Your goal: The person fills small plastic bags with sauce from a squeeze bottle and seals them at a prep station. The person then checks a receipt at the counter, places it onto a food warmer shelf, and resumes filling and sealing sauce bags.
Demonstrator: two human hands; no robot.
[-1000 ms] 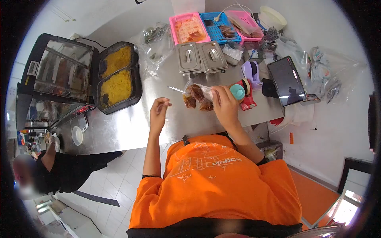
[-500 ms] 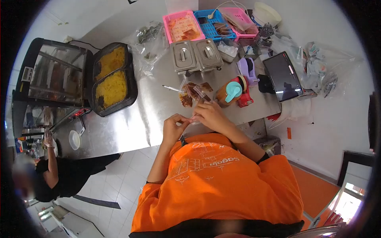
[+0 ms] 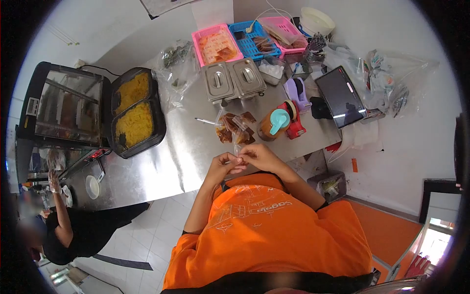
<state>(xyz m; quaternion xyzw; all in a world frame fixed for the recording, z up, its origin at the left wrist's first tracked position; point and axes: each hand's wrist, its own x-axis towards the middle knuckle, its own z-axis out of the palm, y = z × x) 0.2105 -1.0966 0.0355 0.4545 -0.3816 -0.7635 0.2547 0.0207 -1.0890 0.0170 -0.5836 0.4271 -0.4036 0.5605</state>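
Note:
Small clear bags of brown sauce (image 3: 236, 128) lie on the steel table, in front of two lidded metal containers. My left hand (image 3: 223, 165) and my right hand (image 3: 258, 156) meet near the table's front edge, fingertips pinched together. Between them they grip the clear end of one sauce bag, whose filled part points away from me. A white pen (image 3: 206, 121) lies left of the bags. Right of them stands a jar of brown sauce with a turquoise lid (image 3: 279, 120).
Two black trays of yellow food (image 3: 136, 112) sit at the left beside a glass display case (image 3: 68, 105). Pink and blue baskets (image 3: 254, 40), a purple tape dispenser (image 3: 296, 94) and a tablet (image 3: 341, 96) stand behind and right. A co-worker (image 3: 73, 225) is at the far left.
My hands have come together near the table's front edge, with the bag drawn toward me. The jar now stands uncovered by my right hand. The co-worker's arm has risen.

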